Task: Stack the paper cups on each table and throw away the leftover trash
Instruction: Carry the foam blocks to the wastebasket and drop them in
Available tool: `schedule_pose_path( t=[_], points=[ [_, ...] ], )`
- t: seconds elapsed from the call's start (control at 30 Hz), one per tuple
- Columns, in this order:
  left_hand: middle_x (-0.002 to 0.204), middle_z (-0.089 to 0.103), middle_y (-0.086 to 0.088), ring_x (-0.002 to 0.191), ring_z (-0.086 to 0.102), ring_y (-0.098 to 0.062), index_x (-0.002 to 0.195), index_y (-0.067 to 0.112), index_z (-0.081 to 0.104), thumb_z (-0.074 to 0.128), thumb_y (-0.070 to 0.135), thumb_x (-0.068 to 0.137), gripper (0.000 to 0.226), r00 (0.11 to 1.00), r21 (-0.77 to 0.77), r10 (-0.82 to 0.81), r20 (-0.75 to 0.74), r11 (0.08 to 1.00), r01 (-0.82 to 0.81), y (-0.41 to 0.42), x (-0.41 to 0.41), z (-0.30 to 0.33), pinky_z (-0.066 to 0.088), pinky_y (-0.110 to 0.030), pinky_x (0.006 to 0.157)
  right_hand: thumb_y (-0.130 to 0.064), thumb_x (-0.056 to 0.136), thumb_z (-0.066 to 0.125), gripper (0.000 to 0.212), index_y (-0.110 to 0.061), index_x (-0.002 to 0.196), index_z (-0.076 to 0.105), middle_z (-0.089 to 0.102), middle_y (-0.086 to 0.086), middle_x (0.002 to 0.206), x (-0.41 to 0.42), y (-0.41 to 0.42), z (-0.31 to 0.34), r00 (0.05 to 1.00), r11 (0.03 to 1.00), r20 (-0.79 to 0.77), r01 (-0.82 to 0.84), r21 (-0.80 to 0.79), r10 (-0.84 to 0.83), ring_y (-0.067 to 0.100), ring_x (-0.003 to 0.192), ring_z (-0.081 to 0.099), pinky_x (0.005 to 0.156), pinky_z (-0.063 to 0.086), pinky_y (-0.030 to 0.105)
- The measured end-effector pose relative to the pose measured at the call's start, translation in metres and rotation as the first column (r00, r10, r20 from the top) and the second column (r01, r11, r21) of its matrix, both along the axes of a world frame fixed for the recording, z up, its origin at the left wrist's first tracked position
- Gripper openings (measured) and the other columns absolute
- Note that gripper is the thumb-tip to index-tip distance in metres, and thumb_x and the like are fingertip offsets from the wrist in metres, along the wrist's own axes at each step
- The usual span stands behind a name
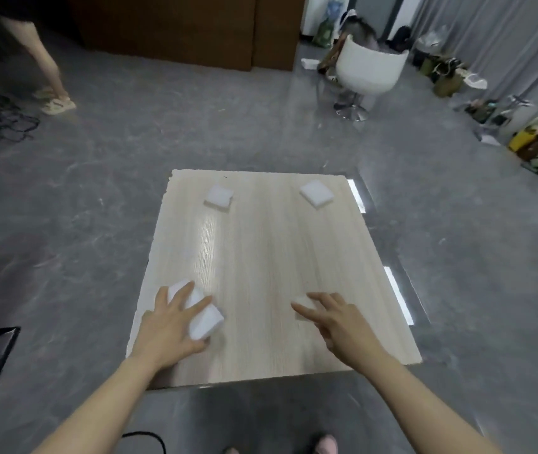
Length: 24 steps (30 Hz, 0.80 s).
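Left hand on white napkin, long axis far-left/near-right.

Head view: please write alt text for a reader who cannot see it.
Two hands reach over a light wooden table: the left hand lies on white napkins, the right hand touches a small white piece. Two more white squares lie near the far edge.

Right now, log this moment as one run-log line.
left hand: rests on near-left white pad | right hand: fingers over near-right white pad | two far white pads: untouched | wooden table | cups: none visible
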State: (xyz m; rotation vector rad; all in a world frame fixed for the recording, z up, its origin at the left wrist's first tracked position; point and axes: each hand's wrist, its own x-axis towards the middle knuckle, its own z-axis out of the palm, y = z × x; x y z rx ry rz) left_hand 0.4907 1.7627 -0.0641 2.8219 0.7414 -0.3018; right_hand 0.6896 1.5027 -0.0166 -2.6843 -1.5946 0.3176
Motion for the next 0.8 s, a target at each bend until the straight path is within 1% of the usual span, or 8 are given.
schedule_pose_path(
  t=[0.1,0.23,0.33,0.4,0.5,0.57,0.67,0.8],
  points=[
    [0.157,0.013,0.011,0.135,0.010,-0.030,0.142,0.053,0.030,0.053,0.066,0.065,0.081,0.991,0.003,-0.062,0.119,0.998,0.062,-0.026,0.027,0.025,0.046,-0.039,0.086,-0.017,0.098,0.043,0.055,-0.047,0.143,0.032,0.031,-0.005,0.151,-0.009,-0.021,0.009,0.991,0.988,-0.022,0.134,0.080,-0.133,0.017,0.128,0.036,0.091,0.040,0.031],
    [0.156,0.011,0.016,0.138,0.004,-0.026,0.142,0.055,0.027,0.047,0.067,0.061,0.085,0.960,-0.016,-0.177,0.219,0.983,0.185,-0.072,0.060,0.058,0.044,-0.039,0.093,-0.016,0.096,0.048,0.051,-0.046,0.137,0.043,0.036,-0.006,0.146,-0.024,-0.060,0.019,0.954,0.940,-0.055,0.298,0.167,-0.293,0.017,0.125,0.038,0.092,0.036,0.030],
    [0.154,0.015,0.017,0.137,0.005,-0.024,0.140,0.057,0.029,0.045,0.066,0.058,0.084,0.922,-0.017,-0.266,0.282,0.959,0.282,-0.109,0.078,0.076,0.045,-0.035,0.089,-0.011,0.092,0.053,0.049,-0.042,0.131,0.053,0.044,-0.003,0.141,-0.038,-0.100,0.031,0.897,0.863,-0.085,0.440,0.250,-0.433,0.018,0.122,0.042,0.096,0.035,0.031],
    [0.152,0.019,0.016,0.136,0.010,-0.025,0.139,0.057,0.032,0.042,0.066,0.057,0.083,0.888,0.000,-0.341,0.308,0.933,0.359,-0.136,0.088,0.085,0.045,-0.034,0.084,-0.011,0.090,0.054,0.051,-0.042,0.130,0.053,0.043,-0.005,0.140,-0.051,-0.131,0.039,0.854,0.821,-0.062,0.515,0.248,-0.517,0.018,0.121,0.042,0.093,0.032,0.029],
    [0.150,0.028,0.014,0.132,0.017,-0.027,0.136,0.053,0.042,0.042,0.067,0.058,0.079,0.814,0.006,-0.466,0.347,0.869,0.495,-0.185,0.100,0.095,0.049,-0.038,0.079,-0.010,0.088,0.057,0.050,-0.043,0.126,0.057,0.047,-0.008,0.137,-0.078,-0.184,0.049,0.762,0.731,-0.043,0.634,0.252,-0.646,0.020,0.117,0.044,0.085,0.030,0.029],
    [0.148,0.032,0.013,0.131,0.019,-0.027,0.133,0.051,0.048,0.051,0.066,0.060,0.074,0.755,0.006,-0.541,0.370,0.814,0.580,-0.222,0.103,0.099,0.049,-0.039,0.078,-0.012,0.089,0.058,0.045,-0.042,0.122,0.061,0.051,-0.007,0.133,-0.103,-0.221,0.056,0.685,0.652,-0.044,0.708,0.271,-0.727,0.022,0.113,0.047,0.082,0.032,0.030],
    [0.147,0.036,0.012,0.131,0.019,-0.027,0.130,0.051,0.052,0.055,0.061,0.057,0.074,0.660,0.007,-0.639,0.396,0.721,0.693,-0.284,0.096,0.106,0.046,-0.042,0.079,-0.017,0.093,0.055,0.038,-0.044,0.119,0.063,0.053,-0.006,0.132,-0.147,-0.278,0.059,0.569,0.540,-0.037,0.797,0.270,-0.822,0.023,0.113,0.047,0.086,0.036,0.034],
    [0.143,0.043,0.009,0.130,0.028,-0.033,0.127,0.046,0.058,0.055,0.057,0.055,0.073,0.522,-0.010,-0.729,0.442,0.578,0.816,-0.370,0.063,0.114,0.050,-0.045,0.076,-0.021,0.097,0.050,0.039,-0.048,0.123,0.058,0.047,-0.010,0.137,-0.222,-0.350,0.059,0.430,0.412,-0.029,0.880,0.236,-0.902,0.019,0.119,0.042,0.090,0.032,0.031]
  ],
)
